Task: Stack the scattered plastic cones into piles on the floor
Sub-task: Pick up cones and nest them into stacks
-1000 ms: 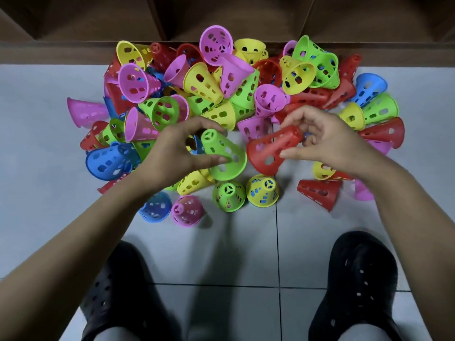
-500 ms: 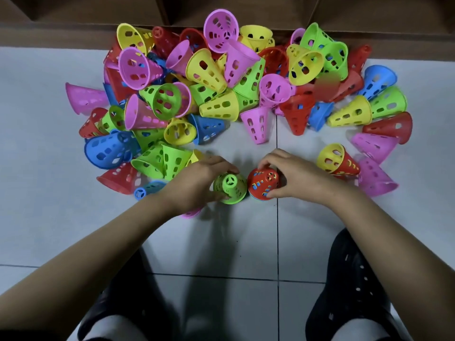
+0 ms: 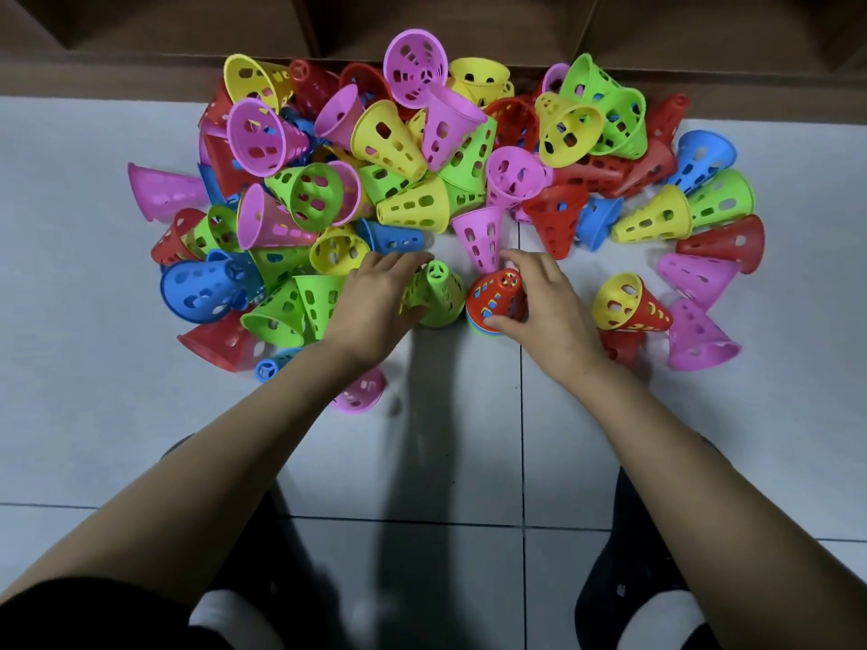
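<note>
Standing upright on the floor (image 3: pixel 460 438), green cone (image 3: pixel 436 293) and red stack (image 3: pixel 495 297) sit side by side, just near of the loose heap (image 3: pixel 399 143). Left hand (image 3: pixel 375 304) grips the green cone; right hand (image 3: pixel 551 307) grips the red stack, fingers curled round each.

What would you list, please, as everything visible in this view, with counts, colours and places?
floor: pale grey tiles, throughout
wooden unit: one, brown, top edge
loose cones: dozens, pink, yellow, green, red, blue, heaped on the floor against the wooden unit
green pile: one, green, upright in front of the heap
red-topped pile: one, red over blue and green rims, right of the green pile
shoes: two, black, bottom
left hand: one, grips the green pile
right hand: one, grips the red-topped pile
</note>
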